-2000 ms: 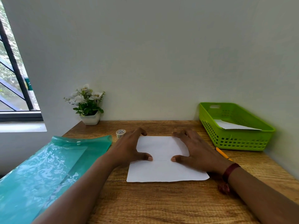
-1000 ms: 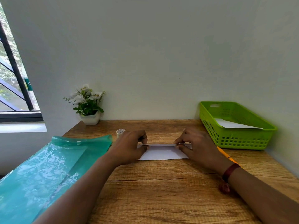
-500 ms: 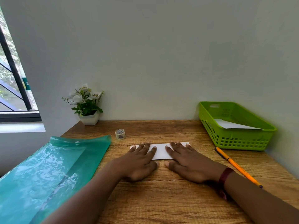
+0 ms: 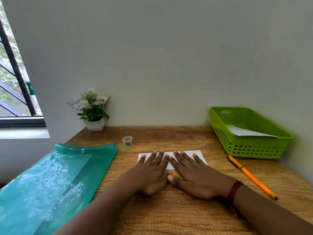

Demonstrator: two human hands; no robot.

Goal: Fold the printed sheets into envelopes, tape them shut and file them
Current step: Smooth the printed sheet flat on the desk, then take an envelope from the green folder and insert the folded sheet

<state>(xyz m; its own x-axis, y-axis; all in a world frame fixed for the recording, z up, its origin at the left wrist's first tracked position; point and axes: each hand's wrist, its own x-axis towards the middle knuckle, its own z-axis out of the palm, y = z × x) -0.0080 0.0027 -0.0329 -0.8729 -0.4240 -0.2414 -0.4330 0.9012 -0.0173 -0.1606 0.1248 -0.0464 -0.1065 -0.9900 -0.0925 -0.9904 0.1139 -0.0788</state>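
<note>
A white sheet folded into a narrow strip (image 4: 199,155) lies flat on the wooden desk (image 4: 169,209). My left hand (image 4: 152,172) presses its left half with straight, spread fingers. My right hand (image 4: 193,173) lies beside it, fingers flat on the strip's right half, and the two thumbs touch at the near edge. A small roll of patterned tape (image 4: 127,141) stands behind the strip to the left. A teal plastic document folder (image 4: 50,180) with a snap button covers the desk's left side.
A green plastic basket (image 4: 250,146) with a white sheet (image 4: 249,132) inside stands at the right against the wall. An orange pencil (image 4: 250,175) lies diagonally in front of it. A potted white flower (image 4: 92,111) sits in the back left corner beside a window.
The sheet's near half was lifted and folded over to the far edge, leaving a narrow strip. Both hands then flattened onto it and now lie closer together, thumbs touching.
</note>
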